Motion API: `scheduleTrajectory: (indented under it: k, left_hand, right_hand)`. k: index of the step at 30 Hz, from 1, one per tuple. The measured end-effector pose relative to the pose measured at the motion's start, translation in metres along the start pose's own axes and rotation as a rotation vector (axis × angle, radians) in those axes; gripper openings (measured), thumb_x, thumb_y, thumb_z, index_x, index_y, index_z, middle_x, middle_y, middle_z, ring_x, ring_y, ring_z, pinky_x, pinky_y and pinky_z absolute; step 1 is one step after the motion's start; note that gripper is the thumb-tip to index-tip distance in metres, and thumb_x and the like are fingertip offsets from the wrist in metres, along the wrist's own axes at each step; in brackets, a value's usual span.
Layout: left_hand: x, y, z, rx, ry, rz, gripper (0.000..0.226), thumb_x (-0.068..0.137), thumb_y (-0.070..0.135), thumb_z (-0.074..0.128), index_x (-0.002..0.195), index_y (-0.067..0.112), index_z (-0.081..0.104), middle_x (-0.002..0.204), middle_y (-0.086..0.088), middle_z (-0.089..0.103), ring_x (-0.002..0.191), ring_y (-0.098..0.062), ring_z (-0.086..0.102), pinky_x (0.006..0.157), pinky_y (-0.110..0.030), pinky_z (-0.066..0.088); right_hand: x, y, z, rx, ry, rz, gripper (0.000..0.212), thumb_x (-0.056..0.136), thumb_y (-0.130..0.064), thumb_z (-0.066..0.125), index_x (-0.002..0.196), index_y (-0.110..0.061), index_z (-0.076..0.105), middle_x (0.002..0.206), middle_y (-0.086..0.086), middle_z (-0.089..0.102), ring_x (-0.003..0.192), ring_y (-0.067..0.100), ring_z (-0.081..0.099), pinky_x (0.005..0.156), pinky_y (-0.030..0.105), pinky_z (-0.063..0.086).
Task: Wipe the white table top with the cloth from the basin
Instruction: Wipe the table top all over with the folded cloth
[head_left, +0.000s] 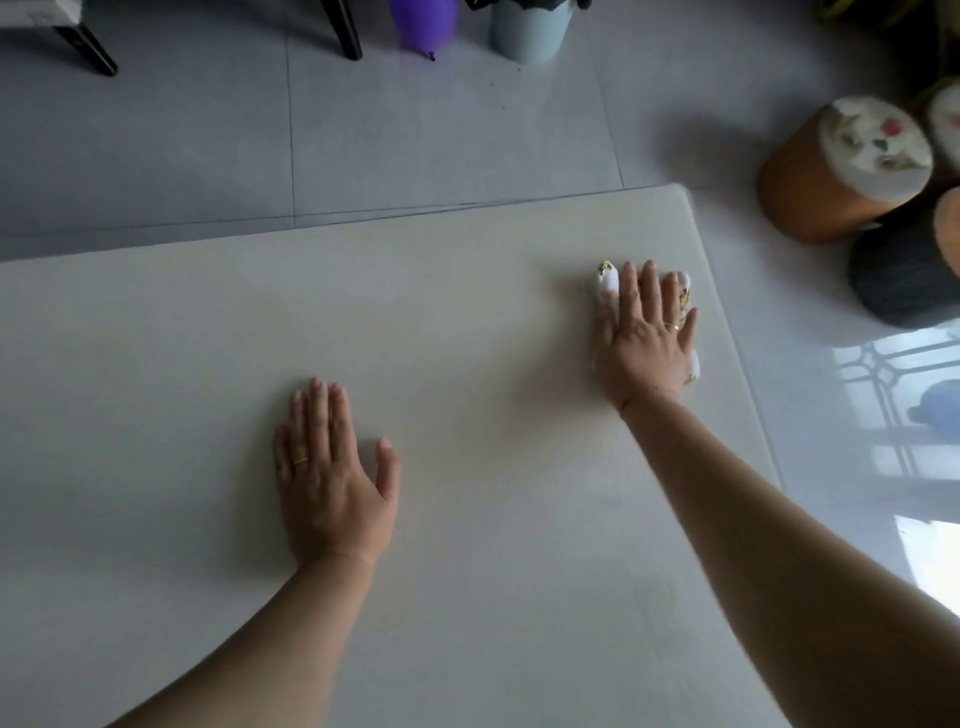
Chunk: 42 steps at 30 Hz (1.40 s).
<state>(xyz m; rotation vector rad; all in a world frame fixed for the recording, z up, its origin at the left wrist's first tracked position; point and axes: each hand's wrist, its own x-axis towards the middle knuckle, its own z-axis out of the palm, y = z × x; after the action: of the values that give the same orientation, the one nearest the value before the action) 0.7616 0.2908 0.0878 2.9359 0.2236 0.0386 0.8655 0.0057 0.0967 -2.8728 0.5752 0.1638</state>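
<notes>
Right, my right hand (647, 332) lies flat, fingers spread, pressing the cloth (605, 283) onto the table top (467, 322) near its far right corner. Nothing gripped, just palm pressure. My left hand (332, 467) rests open and flat on the bare top, mid-table, well apart from the cloth.

Cloth looks soft, light and bunched, so I'd expect it to slide easily but roll up under the palm; I'd keep the hand over its middle.

Most of the cloth is hidden under the hand. Can't tell if it's wet. No basin in view. Near table edge is cut off.
</notes>
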Motion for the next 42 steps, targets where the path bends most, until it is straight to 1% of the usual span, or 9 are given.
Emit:
scheduleTrajectory:
  k: [2,8,12,16,23,29,31,36,42]
  left_hand:
    - [0.0,-0.001,0.001,-0.008,0.006,0.001,0.068,0.086,0.039,0.034,0.143,0.003,0.035,0.154,-0.014,0.029,0.143,-0.032,0.024,0.114,-0.048,0.019]
    - [-0.001,-0.002,0.003,-0.031,0.055,0.009,0.066,0.086,0.039,0.034,0.142,0.004,0.037,0.154,-0.013,0.03,0.143,-0.031,0.024,0.115,-0.047,0.018]
    - [-0.001,-0.002,0.004,-0.035,0.065,0.014,0.067,0.085,0.038,0.034,0.142,0.003,0.038,0.153,-0.014,0.031,0.142,-0.033,0.025,0.115,-0.048,0.018]
    - [-0.001,-0.002,0.005,-0.048,0.073,0.005,0.067,0.084,0.038,0.034,0.142,0.003,0.038,0.154,-0.014,0.03,0.143,-0.032,0.024,0.115,-0.047,0.017]
    - [-0.002,-0.002,0.006,-0.062,0.062,0.011,0.068,0.085,0.039,0.034,0.143,0.005,0.035,0.155,-0.013,0.027,0.144,-0.029,0.021,0.116,-0.045,0.014]
    - [-0.003,-0.002,0.005,-0.043,0.037,0.008,0.068,0.086,0.037,0.033,0.146,0.005,0.031,0.156,-0.013,0.024,0.145,-0.03,0.018,0.117,-0.046,0.012]
    - [-0.004,0.001,0.002,-0.027,0.032,0.002,0.069,0.086,0.037,0.032,0.148,0.006,0.026,0.157,-0.014,0.021,0.145,-0.03,0.016,0.118,-0.047,0.008]
    - [-0.019,0.002,-0.004,0.006,0.033,0.035,0.069,0.09,0.038,0.032,0.149,0.003,0.019,0.157,-0.017,0.018,0.146,-0.032,0.014,0.118,-0.048,0.003]
    - [-0.118,0.02,-0.011,-0.089,-0.004,0.03,0.067,0.091,0.037,0.03,0.148,0.003,0.024,0.155,-0.018,0.023,0.143,-0.036,0.021,0.115,-0.051,0.015]
  right_hand:
    - [-0.028,-0.023,0.009,0.023,0.004,0.003,0.061,0.095,-0.04,0.03,0.15,-0.027,0.008,0.16,-0.001,0.003,0.146,0.021,-0.004,0.117,0.046,-0.005]
    - [-0.096,-0.018,0.016,0.003,-0.033,-0.443,0.055,0.096,-0.042,0.033,0.148,-0.027,0.025,0.157,-0.001,0.021,0.146,0.02,0.008,0.117,0.043,0.002]
    - [-0.092,0.042,0.003,0.005,0.004,-0.193,0.055,0.096,-0.039,0.032,0.149,-0.027,0.022,0.158,-0.001,0.016,0.147,0.019,0.004,0.118,0.044,0.003]
    - [-0.12,0.027,0.016,0.029,0.035,0.072,0.059,0.095,-0.04,0.031,0.15,-0.026,0.015,0.159,0.001,0.008,0.147,0.022,-0.002,0.117,0.044,-0.004]
    - [-0.178,0.048,0.017,-0.018,-0.008,-0.446,0.054,0.096,-0.042,0.034,0.147,-0.026,0.029,0.155,0.001,0.025,0.145,0.02,0.011,0.118,0.042,0.005]
    - [-0.206,0.073,0.019,0.03,0.047,0.047,0.059,0.093,-0.044,0.025,0.149,-0.026,0.017,0.159,-0.002,0.009,0.144,0.013,-0.009,0.117,0.04,-0.007]
    - [-0.235,0.058,0.025,0.046,0.036,0.038,0.06,0.093,-0.044,0.022,0.15,-0.026,0.015,0.158,-0.003,0.005,0.144,0.015,-0.009,0.117,0.04,-0.009]
    - [-0.265,0.097,0.016,-0.018,-0.058,-0.399,0.055,0.097,-0.044,0.031,0.149,-0.027,0.024,0.156,-0.003,0.016,0.146,0.02,0.008,0.118,0.043,0.005]
    - [-0.289,0.119,0.015,0.021,0.008,0.045,0.058,0.095,-0.045,0.022,0.149,-0.025,0.018,0.158,-0.001,0.011,0.146,0.014,-0.004,0.118,0.039,-0.004]
